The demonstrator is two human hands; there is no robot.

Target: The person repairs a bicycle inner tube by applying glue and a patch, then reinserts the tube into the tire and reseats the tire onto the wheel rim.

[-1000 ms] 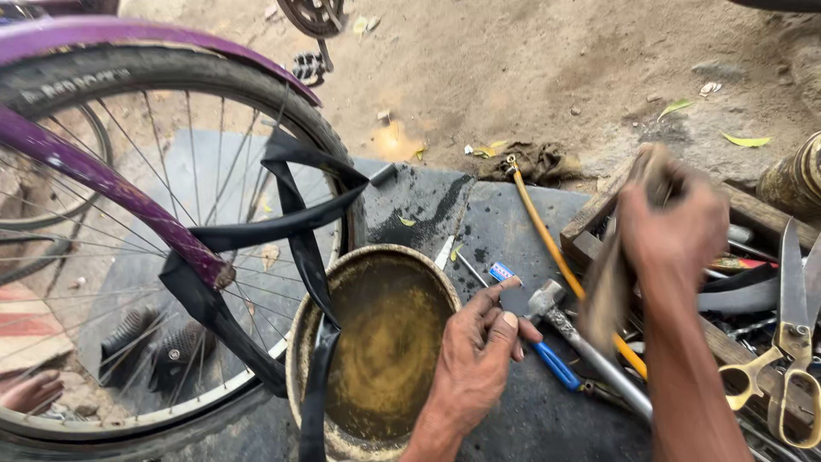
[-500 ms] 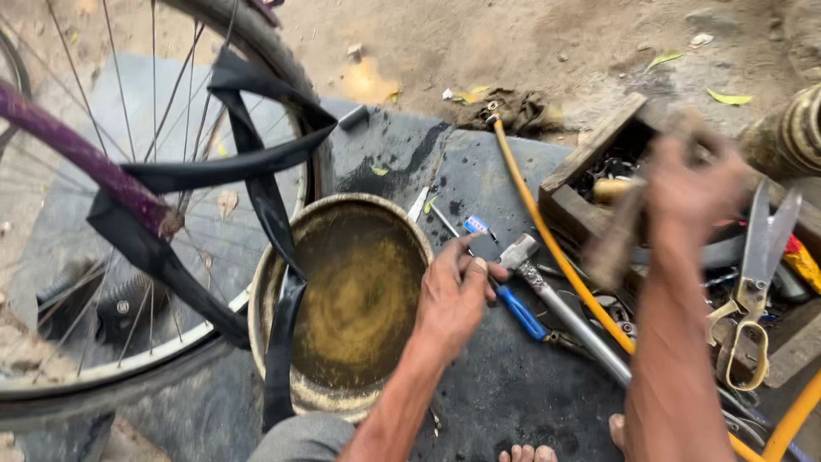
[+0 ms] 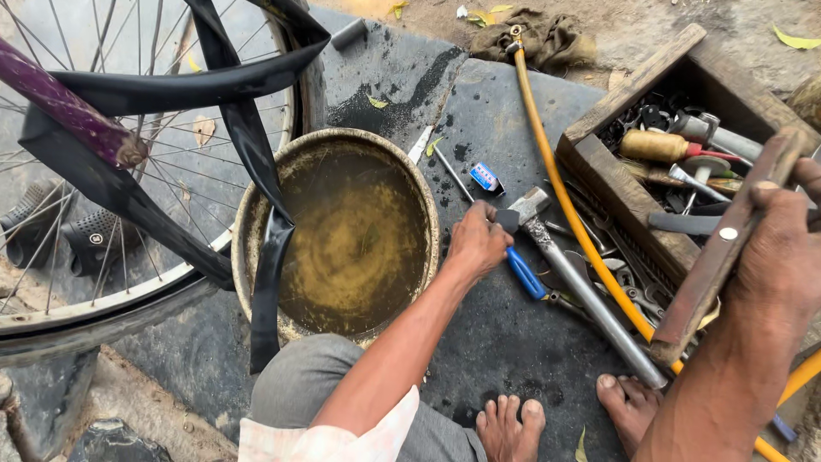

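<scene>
Bike tube repair spread out on a dark rubber mat (image 3: pixel 505 342) on the ground. The left hand (image 3: pixel 477 241) is down on the mat just right of the water basin (image 3: pixel 256 214), fingers curled in. It looks like it's pinching something small and dark next to the hammer head, but I honestly can't tell what, or if it's actually gripping anything. The blue-handled pliers (image 3: pixel 523 272) lie right under that hand, touching or nearly so.

The right hand (image 3: pixel 782 257) is up on the near right, wrapped firmly around a long flat rusty-brown bar (image 3: pixel 727 248), maybe a file or rasp, with a rivet showing on it. The bar runs diagonally from far right down toward the near middle, above the wooden toolbox (image 3: pixel 633 94).

Handling-wise: I'd judge that bar stiff and fairly heavy for its size, with a rough surface, so it shouldn't slip. Gripping it mid-to-upper length like this gives decent control of the lower end. The hammer (image 3: pixel 581 287) with the long metal handle is probably head-heavy, best grabbed low on the shaft.

Other stuff around: the black inner tube (image 3: pixel 248 145) hangs off the wheel (image 3: pixel 128 299) and dips into the murky water, floppy and likely wet and slick. A yellow hose (image 3: pixel 556 188) snakes across the mat between the hammer and the toolbox. Bare feet (image 3: pixel 513 423) at the near edge.
</scene>
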